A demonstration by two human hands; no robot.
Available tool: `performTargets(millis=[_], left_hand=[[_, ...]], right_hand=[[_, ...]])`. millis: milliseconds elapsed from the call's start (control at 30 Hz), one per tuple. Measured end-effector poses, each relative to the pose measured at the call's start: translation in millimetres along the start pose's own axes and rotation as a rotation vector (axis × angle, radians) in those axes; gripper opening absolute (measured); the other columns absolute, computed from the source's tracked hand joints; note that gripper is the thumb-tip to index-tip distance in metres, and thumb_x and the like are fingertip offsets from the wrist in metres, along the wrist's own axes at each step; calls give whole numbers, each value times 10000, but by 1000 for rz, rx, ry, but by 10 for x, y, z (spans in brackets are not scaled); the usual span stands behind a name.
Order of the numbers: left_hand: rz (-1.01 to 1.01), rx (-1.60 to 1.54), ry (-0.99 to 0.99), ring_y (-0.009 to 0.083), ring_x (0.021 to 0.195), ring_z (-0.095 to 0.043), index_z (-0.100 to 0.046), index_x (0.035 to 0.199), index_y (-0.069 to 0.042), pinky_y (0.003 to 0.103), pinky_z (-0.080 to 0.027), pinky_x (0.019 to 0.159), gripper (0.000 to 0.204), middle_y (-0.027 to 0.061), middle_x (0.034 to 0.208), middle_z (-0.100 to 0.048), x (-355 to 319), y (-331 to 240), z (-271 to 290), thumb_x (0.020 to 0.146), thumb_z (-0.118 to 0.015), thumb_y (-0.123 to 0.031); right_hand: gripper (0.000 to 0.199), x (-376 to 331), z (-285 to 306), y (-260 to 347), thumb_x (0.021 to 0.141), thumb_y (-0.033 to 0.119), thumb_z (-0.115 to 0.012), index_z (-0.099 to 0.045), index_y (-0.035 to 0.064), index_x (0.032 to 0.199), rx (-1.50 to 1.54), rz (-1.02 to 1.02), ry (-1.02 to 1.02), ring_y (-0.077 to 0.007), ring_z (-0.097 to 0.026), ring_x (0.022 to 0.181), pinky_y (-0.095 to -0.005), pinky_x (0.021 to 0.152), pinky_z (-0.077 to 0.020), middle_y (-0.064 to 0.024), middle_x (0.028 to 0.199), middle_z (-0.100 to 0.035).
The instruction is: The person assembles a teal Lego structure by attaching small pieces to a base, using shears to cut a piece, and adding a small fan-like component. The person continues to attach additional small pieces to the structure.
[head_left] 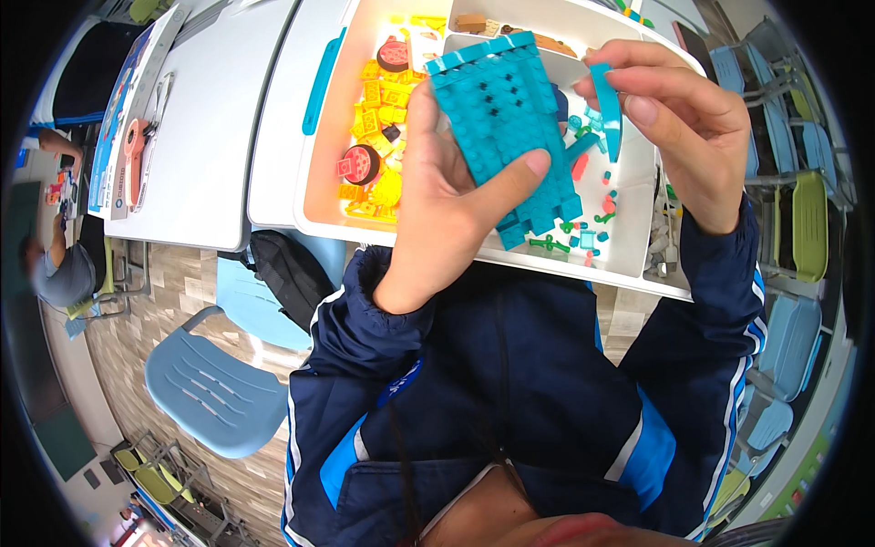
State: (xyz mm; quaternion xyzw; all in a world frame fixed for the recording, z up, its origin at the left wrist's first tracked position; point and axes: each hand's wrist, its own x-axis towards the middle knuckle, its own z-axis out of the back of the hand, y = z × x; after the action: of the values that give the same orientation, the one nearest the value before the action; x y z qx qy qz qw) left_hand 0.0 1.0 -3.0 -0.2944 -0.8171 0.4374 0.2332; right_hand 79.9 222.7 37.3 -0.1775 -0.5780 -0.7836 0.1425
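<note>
A teal panel built of toy bricks (506, 118) is tilted in my left hand (456, 191), the thumb pressed across its face and the fingers behind it. Rows of studs and a few small dark holes show on the panel. To its right, my right hand (688, 118) pinches a narrow, curved teal brick (607, 109) between thumb and fingers, apart from the panel. Both hands are above a white sorting tray (319, 173). Part of the tray's middle is hidden behind the panel and my left hand.
Yellow bricks (387, 187) and red wheels (363, 164) fill the tray's left compartment. Small green, red and clear teal pieces (583, 239) lie right of the panel. A white table (196, 118) bears a box (128, 137) at left. A blue chair (219, 383) stands lower left.
</note>
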Motion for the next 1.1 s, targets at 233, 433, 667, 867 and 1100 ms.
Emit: performTargets(millis=[233,433,667,867,1100], left_hand=[[-49,28,57,207,1188,-593,-228,1415,-51,353,-531,976,726,144,1291,-532,-22,66,-47,851,-642,141],[-106,121,90,220,1162,-616,-224,1411,-50,352,-533,966,716,151,1275,-537,-15,81,-34,854,-633,138],[-125,149,98,232,1142,-627,-205,1432,-51,356,-532,959,753,157,1274,-534,-23,94,-9,846,-641,137],[-38,111,78,233,1155,-618,-186,1461,-53,349,-527,955,788,154,1293,-534,-52,52,-33,848,-645,135],[13,127,63,222,1194,-592,-194,1471,-59,333,-520,965,801,157,1306,-535,-80,30,-39,845,-654,135]], right_hand=[[273,97,-217,131,858,-31,-703,-695,-34,1131,0,-94,-107,-257,-681,1070,-364,943,-549,-193,1182,-676],[230,112,-172,137,848,-54,-714,-722,-40,1078,-44,-123,-79,-219,-688,1023,-329,917,-553,-142,1101,-715],[218,116,-188,78,851,-48,-714,-722,-45,1069,-28,-99,-44,-219,-679,1038,-324,897,-559,-142,1118,-707],[243,87,-214,-30,851,-6,-740,-708,-26,1091,123,-131,-90,-218,-680,1044,-321,903,-565,-137,1134,-698],[253,41,-233,17,851,-14,-747,-696,-20,1099,208,-258,-76,-217,-684,1056,-334,954,-551,-150,1118,-698]])
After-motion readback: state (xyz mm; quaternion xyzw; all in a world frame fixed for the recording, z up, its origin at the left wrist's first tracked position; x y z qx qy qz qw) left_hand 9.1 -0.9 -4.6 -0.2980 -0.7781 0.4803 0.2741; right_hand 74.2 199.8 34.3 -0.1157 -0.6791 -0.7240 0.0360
